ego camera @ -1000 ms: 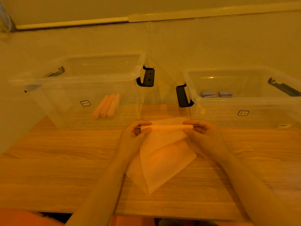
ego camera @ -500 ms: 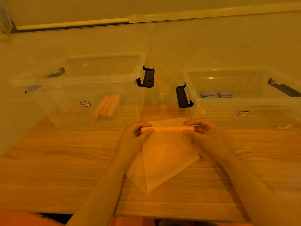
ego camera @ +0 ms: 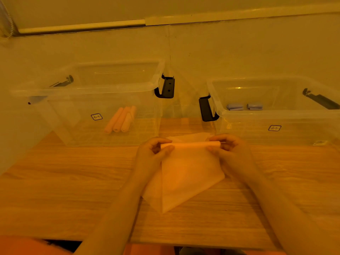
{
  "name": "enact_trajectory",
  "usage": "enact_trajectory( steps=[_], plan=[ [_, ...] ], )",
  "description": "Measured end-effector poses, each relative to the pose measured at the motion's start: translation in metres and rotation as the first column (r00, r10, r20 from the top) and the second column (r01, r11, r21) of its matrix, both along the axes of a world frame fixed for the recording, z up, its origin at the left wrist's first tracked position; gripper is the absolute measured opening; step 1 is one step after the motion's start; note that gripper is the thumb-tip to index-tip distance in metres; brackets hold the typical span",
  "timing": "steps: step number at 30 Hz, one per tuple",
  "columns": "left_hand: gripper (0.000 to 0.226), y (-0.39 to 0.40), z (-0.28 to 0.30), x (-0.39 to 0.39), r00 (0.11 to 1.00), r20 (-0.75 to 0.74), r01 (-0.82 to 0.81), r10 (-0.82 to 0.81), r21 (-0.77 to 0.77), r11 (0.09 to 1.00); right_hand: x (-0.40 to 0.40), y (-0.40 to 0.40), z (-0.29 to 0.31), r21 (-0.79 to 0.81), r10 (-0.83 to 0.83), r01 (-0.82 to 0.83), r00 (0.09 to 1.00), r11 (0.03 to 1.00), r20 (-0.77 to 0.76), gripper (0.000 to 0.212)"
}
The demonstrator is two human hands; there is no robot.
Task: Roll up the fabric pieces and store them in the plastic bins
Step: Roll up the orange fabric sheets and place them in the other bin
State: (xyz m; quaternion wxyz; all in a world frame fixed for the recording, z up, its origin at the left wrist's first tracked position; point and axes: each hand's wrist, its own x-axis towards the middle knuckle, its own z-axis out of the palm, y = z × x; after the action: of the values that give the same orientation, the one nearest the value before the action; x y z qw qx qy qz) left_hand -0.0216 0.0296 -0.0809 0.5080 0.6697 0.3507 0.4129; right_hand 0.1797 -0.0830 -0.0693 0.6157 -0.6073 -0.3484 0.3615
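Two hands start a roll at the far edge of an orange fabric piece (ego camera: 185, 173) near the counter's (ego camera: 73, 181) back edge.

The left hand (ego camera: 152, 153) and right hand (ego camera: 228, 151) each pinch one end of the thin roll; uneven turning would likely skew it, and a loosened pinch could let it unwind before it reaches the left bin (ego camera: 55, 92).

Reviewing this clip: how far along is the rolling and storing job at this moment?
Done: three orange rolls lie in the left bin, two blue rolls in the right bin. In hand: the left hand and right hand pinch the rolled far edge of an orange fabric piece, most of it flat on the table. Left: finish rolling and bin it.
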Motion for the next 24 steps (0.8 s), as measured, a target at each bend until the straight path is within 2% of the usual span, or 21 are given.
enact_trajectory(
  steps=[7, 14, 24],
  plan=[
    [0.023, -0.0012, 0.0029, 0.0007, 0.998, 0.067, 0.016, -0.013, -0.048, 0.999, -0.0009, -0.0002, -0.0008, 0.011, 0.003, -0.004, 0.999, 1.000, 0.041, 0.021],
    [0.015, -0.0006, 0.0011, 0.0012, 0.999, 0.043, -0.004, 0.005, -0.020, 1.000, 0.0013, 0.0007, -0.0020, 0.002, 0.029, -0.029, 1.000, 1.000, 0.001, 0.029],
    [0.025, 0.0006, 0.0013, 0.0006, 0.999, 0.041, 0.009, -0.007, -0.037, 0.999, -0.0002, 0.0007, -0.0020, 0.003, 0.017, -0.017, 0.998, 1.000, 0.067, 0.020]
  ],
)
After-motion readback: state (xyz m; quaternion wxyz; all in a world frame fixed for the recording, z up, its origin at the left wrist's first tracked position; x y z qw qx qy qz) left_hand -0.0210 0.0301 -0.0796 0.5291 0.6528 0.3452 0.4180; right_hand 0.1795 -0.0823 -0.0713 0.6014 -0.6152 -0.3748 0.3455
